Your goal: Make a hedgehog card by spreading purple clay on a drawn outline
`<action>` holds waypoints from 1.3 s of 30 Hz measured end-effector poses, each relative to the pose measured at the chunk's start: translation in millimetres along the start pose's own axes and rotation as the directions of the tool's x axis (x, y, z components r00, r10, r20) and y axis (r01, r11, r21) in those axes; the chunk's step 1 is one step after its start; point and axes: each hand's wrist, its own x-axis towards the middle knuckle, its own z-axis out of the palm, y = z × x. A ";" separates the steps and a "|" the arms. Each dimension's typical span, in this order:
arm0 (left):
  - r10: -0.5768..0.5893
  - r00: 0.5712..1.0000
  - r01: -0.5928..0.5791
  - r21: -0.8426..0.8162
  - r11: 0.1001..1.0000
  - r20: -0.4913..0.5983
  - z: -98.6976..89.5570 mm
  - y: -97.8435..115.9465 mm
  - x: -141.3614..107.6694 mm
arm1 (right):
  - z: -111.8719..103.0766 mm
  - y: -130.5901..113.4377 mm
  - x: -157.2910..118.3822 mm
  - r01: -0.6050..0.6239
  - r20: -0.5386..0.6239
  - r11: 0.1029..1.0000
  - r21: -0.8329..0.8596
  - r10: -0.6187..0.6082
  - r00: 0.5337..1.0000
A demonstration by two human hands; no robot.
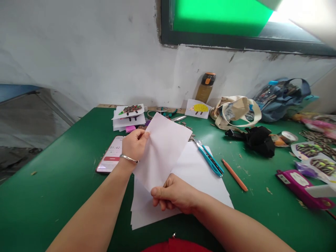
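Observation:
A blank white sheet (165, 147) is raised and tilted above a stack of white paper (147, 213) on the green table. My left hand (135, 144), with a silver bracelet at the wrist, pinches the sheet's left edge. Lower down, my right hand (174, 194) grips its bottom edge between thumb and curled fingers. Blue-handled scissors (210, 159) lie on the right side of the stack, beside a dark cutter. Left of the sheet, partly behind my left hand, is a phone (111, 157) with a timer showing.
An orange pen (234, 175) lies right of the stack. Hedgehog pictures (131, 111), a yellow hedgehog card (198, 108), a bottle (206, 87) and a cloth bag (236, 112) are at the back. A magenta tool (301, 189) and a black pouch (259, 141) sit right.

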 end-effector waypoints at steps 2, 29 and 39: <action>-0.003 1.000 0.003 -0.006 1.000 0.008 1.4 0.3 -0.6 | 0.3 1.5 0.4 -0.013 0.030 0.999 0.038 0.012 0.999; -0.029 0.967 0.041 -0.044 0.998 0.255 20.2 7.6 -8.7 | 30.0 23.3 4.8 -0.114 0.292 0.971 0.208 0.049 0.955; 0.003 0.939 0.009 -0.033 0.999 0.345 27.2 4.9 -9.2 | 34.4 14.1 0.9 -0.158 0.158 0.949 0.274 0.118 0.980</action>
